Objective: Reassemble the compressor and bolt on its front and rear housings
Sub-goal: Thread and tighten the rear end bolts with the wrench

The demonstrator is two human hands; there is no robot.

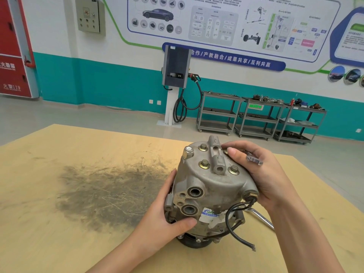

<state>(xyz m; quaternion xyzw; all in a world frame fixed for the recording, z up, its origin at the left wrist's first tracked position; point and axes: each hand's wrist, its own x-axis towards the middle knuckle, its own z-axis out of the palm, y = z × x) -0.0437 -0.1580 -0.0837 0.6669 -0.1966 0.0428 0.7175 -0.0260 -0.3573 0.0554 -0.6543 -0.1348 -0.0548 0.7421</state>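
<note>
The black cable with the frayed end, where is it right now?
In the head view, the black cable loops down the compressor's right side, below the right hand; its frayed end hangs over the wooden table.

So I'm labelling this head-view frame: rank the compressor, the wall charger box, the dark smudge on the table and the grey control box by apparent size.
Largest to smallest:
1. dark smudge
2. compressor
3. charger box and control box: look alike, and both stand far off, so unranked.

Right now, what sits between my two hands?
The compressor stands on end on the table; the left hand grips its side, the right hand its bolted top. Head view.
</note>
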